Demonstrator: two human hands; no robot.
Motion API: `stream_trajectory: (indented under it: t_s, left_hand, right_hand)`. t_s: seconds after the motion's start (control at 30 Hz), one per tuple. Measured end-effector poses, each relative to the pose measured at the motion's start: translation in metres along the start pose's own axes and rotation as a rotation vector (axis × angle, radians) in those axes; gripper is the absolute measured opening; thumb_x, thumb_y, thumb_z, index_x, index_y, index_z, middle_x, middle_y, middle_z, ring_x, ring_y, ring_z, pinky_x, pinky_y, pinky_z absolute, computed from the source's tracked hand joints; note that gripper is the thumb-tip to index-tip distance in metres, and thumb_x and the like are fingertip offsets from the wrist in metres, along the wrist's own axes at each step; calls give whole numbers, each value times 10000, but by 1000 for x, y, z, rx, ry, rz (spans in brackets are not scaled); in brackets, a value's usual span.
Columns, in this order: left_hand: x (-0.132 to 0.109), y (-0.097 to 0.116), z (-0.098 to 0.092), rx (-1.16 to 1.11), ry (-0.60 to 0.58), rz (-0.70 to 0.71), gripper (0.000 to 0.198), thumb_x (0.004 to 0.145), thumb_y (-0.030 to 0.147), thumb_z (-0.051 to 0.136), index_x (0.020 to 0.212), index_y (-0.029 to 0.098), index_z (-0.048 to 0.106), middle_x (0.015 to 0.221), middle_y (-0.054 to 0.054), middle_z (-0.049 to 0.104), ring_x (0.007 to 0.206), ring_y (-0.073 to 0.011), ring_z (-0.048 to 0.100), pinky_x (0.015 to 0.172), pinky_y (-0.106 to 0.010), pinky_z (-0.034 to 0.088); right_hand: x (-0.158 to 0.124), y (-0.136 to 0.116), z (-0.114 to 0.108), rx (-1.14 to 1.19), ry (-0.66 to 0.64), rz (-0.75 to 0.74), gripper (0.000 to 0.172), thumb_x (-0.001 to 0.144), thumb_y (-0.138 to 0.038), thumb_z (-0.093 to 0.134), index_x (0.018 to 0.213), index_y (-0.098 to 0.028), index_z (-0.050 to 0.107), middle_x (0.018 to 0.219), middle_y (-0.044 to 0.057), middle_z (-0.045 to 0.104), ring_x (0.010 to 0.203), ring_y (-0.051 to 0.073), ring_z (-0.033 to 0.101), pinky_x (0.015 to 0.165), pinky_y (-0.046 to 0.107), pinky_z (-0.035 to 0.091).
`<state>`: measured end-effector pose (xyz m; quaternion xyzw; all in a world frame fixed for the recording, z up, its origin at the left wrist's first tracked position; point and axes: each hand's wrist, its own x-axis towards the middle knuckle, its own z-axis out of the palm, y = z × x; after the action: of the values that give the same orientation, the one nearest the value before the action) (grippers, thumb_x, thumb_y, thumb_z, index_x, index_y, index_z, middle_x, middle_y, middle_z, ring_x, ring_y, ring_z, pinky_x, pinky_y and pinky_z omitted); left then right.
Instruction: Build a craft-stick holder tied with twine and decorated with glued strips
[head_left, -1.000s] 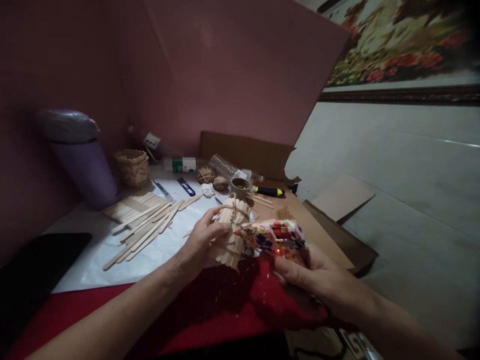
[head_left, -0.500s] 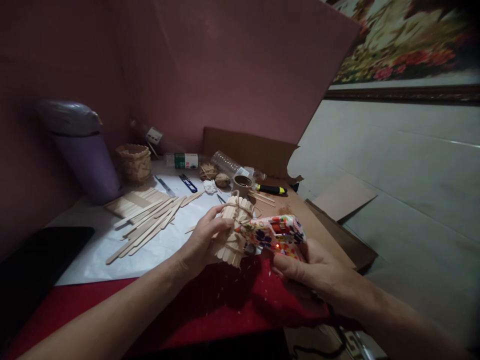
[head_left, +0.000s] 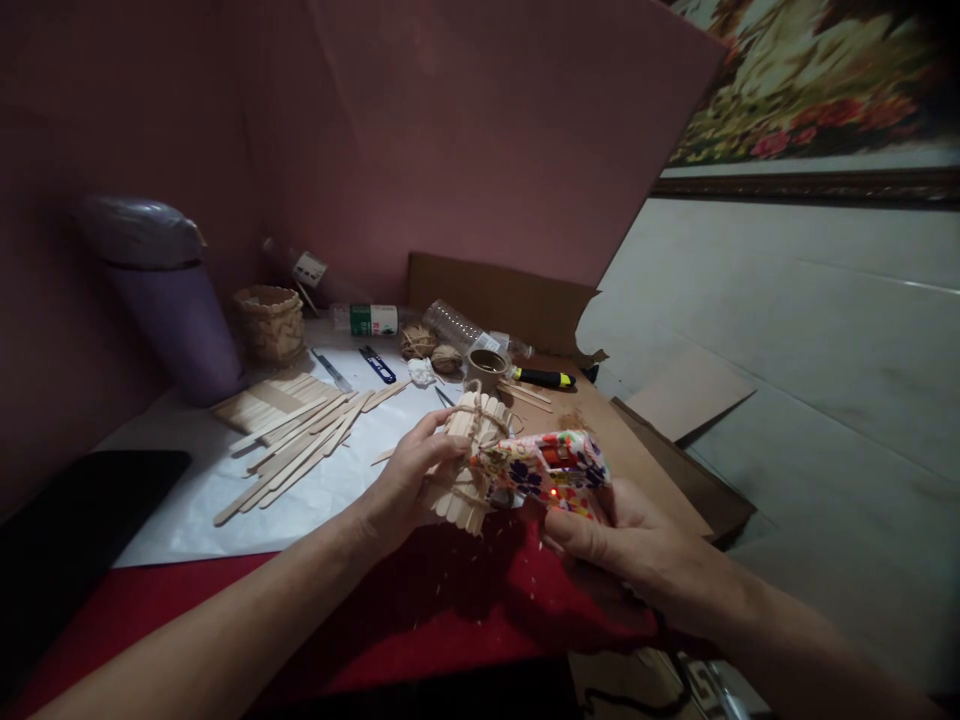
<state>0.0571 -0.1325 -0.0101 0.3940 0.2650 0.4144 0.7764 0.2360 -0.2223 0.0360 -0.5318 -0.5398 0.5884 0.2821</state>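
My left hand point(head_left: 409, 475) grips a small holder made of wooden craft sticks point(head_left: 459, 497), tilted above the table's front edge. Twine point(head_left: 480, 412) runs round the sticks in bands and along their length. My right hand point(head_left: 619, 530) is closed round the grip of a glue gun point(head_left: 547, 462) with a bright floral pattern and a small lit red light. Its nozzle points left and meets the side of the stick holder near my left thumb; whether glue is coming out I cannot make out.
Loose craft sticks point(head_left: 300, 450) lie on white paper point(head_left: 187, 520) at left, near a woven basket point(head_left: 270, 325) and a purple bin point(head_left: 176, 320). Behind are a cutter point(head_left: 376, 365), twine balls point(head_left: 417, 341), plastic bottles point(head_left: 373, 320), a tape roll point(head_left: 486, 368) and a black-yellow handled tool point(head_left: 544, 378).
Almost nothing differs. Both hands, the stick holder and the glue gun keep their places, with the nozzle against the sticks; the view has shifted very slightly.
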Motion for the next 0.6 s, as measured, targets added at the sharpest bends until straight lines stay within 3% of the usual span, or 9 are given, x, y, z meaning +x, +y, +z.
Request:
stream_trajectory:
  t_s: [0.17, 0.4, 0.6]
  left_hand:
    - [0, 0, 1, -14, 11, 13, 527, 681, 232, 607, 1190, 156, 494, 889, -70, 634, 780, -209, 601, 681, -330, 506]
    - [1, 0, -1, 9, 0, 2, 444, 711, 246, 589, 1140, 171, 501, 907, -65, 616, 772, -205, 597, 676, -342, 506]
    - [0, 0, -1, 24, 6, -5, 502, 696, 265, 602, 1175, 166, 490, 901, -65, 608, 760, -206, 584, 671, -354, 505]
  right_hand:
    - [1, -1, 0, -10, -6, 12, 452, 795, -578, 583, 662, -187, 397, 393, -100, 353, 314, 18, 282, 293, 138, 191]
    - [0, -1, 1, 17, 5, 13, 427, 795, -578, 582, 756, -181, 431, 393, -109, 351, 313, 28, 279, 285, 142, 197]
    - [-1, -1, 3, 37, 18, 14, 449, 788, -585, 586, 678, -189, 406, 398, -109, 335, 307, 19, 265, 282, 139, 203]
